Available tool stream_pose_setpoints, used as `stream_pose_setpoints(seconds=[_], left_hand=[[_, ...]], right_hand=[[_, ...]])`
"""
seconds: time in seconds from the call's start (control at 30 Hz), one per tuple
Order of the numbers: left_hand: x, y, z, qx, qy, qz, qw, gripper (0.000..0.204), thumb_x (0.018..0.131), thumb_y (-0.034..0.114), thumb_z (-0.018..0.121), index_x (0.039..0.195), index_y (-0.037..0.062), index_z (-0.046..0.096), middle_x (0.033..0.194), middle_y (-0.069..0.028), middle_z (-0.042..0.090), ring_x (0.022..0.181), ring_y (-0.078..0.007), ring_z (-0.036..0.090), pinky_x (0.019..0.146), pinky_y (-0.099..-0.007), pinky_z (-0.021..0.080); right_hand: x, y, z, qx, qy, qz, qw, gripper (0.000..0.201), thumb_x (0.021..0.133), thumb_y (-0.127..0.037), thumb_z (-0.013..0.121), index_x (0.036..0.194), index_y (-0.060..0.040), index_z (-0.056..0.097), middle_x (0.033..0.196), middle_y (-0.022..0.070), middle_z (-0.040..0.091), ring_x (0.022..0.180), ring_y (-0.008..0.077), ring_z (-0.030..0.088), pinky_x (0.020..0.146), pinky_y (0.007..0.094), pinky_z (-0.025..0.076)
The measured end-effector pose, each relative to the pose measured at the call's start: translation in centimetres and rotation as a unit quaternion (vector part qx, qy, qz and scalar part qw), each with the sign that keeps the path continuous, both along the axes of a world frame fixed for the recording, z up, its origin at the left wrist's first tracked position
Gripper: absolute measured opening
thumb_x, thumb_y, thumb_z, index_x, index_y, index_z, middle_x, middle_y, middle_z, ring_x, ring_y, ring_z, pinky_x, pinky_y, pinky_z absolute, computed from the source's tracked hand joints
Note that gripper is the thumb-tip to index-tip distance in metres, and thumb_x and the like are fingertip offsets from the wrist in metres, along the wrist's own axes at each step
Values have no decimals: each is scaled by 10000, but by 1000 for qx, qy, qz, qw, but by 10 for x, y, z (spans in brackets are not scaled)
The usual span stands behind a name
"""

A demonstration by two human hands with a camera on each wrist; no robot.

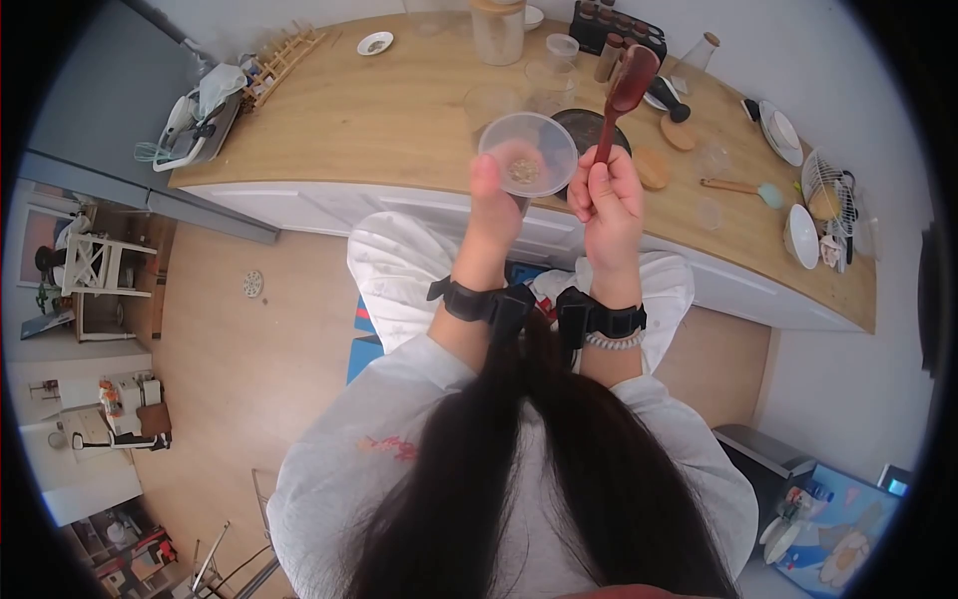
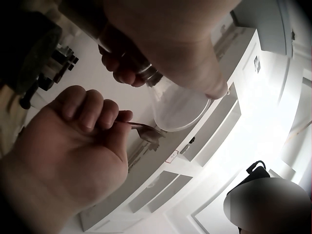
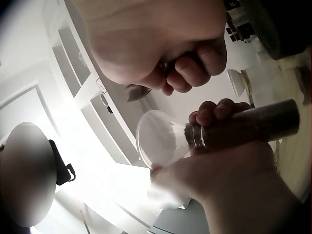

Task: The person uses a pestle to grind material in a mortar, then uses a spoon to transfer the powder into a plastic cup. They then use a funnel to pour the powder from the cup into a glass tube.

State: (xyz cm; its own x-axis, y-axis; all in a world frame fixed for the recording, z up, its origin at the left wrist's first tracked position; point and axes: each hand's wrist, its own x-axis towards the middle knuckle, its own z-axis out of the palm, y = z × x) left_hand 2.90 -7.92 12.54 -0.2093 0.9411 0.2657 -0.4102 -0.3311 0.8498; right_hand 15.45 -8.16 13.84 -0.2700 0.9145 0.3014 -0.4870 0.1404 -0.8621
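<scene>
My left hand (image 1: 494,212) grips a dark cylindrical bottle (image 3: 275,119). A translucent funnel (image 1: 547,135) stands in the bottle's neck, its wide mouth facing up, and the thumb lies at its rim. Small pale-brown bits (image 1: 523,172) show at the bottom of the funnel in the head view. In my right hand (image 1: 614,205) is a dark red spoon (image 1: 631,80), held by the handle with curled fingers. Its bowl points up and away, to the right of the funnel. Both wrist views show the spoon's head (image 2: 148,135) near the funnel's side.
Across the wooden counter (image 1: 399,110) stand a lidded jar (image 1: 497,38), clear containers (image 1: 551,80) and a black spice rack (image 1: 639,35). A dark round dish (image 1: 584,125) sits behind the hands. At the right are a spatula (image 1: 768,195) and white bowl (image 1: 800,238); a dish rack (image 1: 205,130) is at left.
</scene>
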Motion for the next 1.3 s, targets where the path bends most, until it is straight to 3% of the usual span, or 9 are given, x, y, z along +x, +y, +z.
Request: stream_pose_setpoints(seconds=[0.37, 0.47, 0.57, 0.67, 0.77, 0.97, 1.17, 1.27, 1.3], left_hand=[[0, -4, 2, -10, -52, -8, 999, 822, 733, 724, 253, 867, -21, 575, 671, -87, 557, 551, -165, 511, 494, -274, 380], [-6, -1, -11, 12, -26, 1, 1000, 818, 733, 723, 255, 852, -22, 572, 667, -91, 559, 544, -168, 512, 485, -273, 378], [0, -6, 1, 22, -27, 25, 999, 820, 723, 742, 251, 834, -3, 574, 655, -82, 559, 519, -154, 502, 445, -255, 358], [-5, -5, -8, 31, 39, 23, 998, 825, 704, 769, 262, 822, 18, 581, 651, -67, 563, 498, -139, 492, 406, -232, 327], [-7, -11, -5, 80, 61, -7, 995, 746, 787, 695, 293, 738, -2, 556, 732, -53, 559, 717, -140, 530, 628, -249, 408], [-5, -12, -4, 74, 71, -6, 995, 748, 785, 695, 291, 730, -3, 555, 723, -48, 560, 706, -139, 531, 618, -250, 407], [-7, -6, -6, 106, 102, 14, 989, 748, 792, 689, 284, 729, -3, 559, 746, -62, 575, 728, -143, 537, 634, -255, 414], [5, -6, 0, 98, 42, 38, 994, 757, 796, 688, 275, 725, -8, 564, 782, -80, 592, 757, -151, 544, 662, -261, 424], [3, -7, -1, 79, 57, 23, 995, 777, 766, 714, 270, 758, -1, 574, 774, -69, 588, 714, -139, 531, 605, -246, 394]], right_hand=[[2, -9, 2, 45, -116, -26, 992, 110, 924, -152, 462, 918, -45, 485, 678, -62, 413, 562, -2, 299, 499, 156, 236], [6, -8, 5, 32, -12, -33, 999, 134, 924, -165, 469, 908, -35, 496, 657, -63, 390, 552, 1, 302, 498, 156, 236], [6, -7, 1, 71, -170, -25, 983, 168, 925, -185, 472, 912, -24, 519, 629, -69, 389, 533, 4, 305, 484, 160, 231], [7, -9, 3, 28, -39, -52, 997, 186, 925, -190, 471, 923, -18, 541, 607, -75, 390, 519, 5, 303, 476, 162, 221], [14, -7, 8, 26, -74, -23, 997, 187, 923, -188, 475, 945, -17, 549, 596, -81, 377, 523, 1, 302, 476, 161, 214], [22, -5, 7, 6, -62, -42, 997, 196, 925, -186, 471, 969, -12, 552, 586, -85, 367, 521, 1, 294, 475, 166, 211], [23, -2, 1, 73, 157, 8, 985, 197, 930, -191, 463, 902, -12, 539, 589, -62, 387, 507, 9, 292, 472, 172, 216], [17, -9, 8, 49, -104, -79, 990, 235, 939, -209, 442, 831, -15, 523, 602, -36, 424, 491, 21, 293, 463, 181, 220], [18, -9, 6, 30, -88, -77, 993, 238, 937, -209, 446, 822, -17, 525, 608, -33, 433, 491, 22, 300, 462, 182, 224]])
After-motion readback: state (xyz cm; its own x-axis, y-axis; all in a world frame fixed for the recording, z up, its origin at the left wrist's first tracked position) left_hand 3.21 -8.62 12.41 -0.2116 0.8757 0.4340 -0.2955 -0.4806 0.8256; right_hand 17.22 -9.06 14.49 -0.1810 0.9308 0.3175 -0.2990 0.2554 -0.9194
